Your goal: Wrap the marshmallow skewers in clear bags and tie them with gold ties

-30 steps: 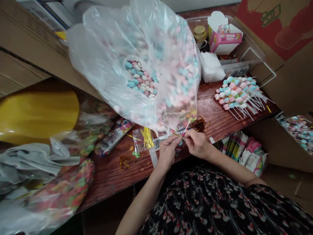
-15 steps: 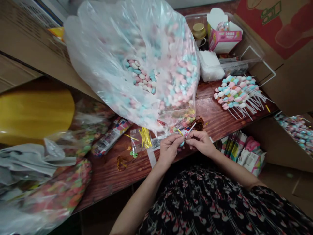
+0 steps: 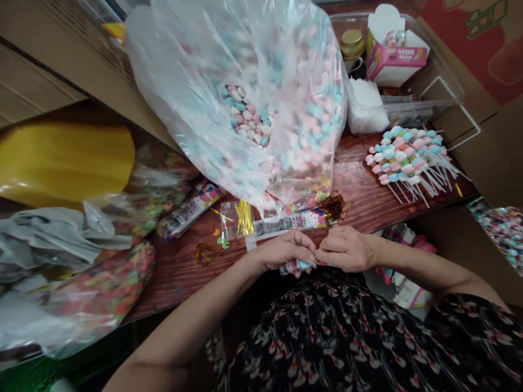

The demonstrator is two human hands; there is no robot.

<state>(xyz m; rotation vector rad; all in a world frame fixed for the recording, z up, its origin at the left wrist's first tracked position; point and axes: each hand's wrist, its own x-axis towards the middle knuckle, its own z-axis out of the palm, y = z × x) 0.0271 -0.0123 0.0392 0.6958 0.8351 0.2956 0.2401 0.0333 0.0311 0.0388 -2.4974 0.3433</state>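
Note:
My left hand (image 3: 288, 251) is closed round a wrapped candy (image 3: 301, 265), whose pastel pieces show under the fingers in clear film. Right beside it, my right hand (image 3: 348, 249) pinches at the candy's end; what sits between those fingertips is hidden. Just beyond both hands lie a stack of printed clear wrappers (image 3: 286, 222) and gold twist ties (image 3: 245, 216). Behind them a big clear bag (image 3: 171, 81) bulges with pink, white and blue candies. Candy lollipops (image 3: 404, 155) on white sticks are piled at the right.
A clear plastic bin (image 3: 441, 109) holds a pink box (image 3: 398, 60) and a gold-lidded jar (image 3: 352, 43). Bags of ring-shaped gummies (image 3: 122, 283) lie at the left, near a gold round (image 3: 65, 163). Cardboard boxes flank the wooden table (image 3: 188, 288); one at the right holds wrapped candies (image 3: 504, 234).
Both hands have drawn down toward my body with the candy, uncovering the wrapper stack. The white stick and gold tie seen between the fingers are now out of sight. The view has shifted slightly.

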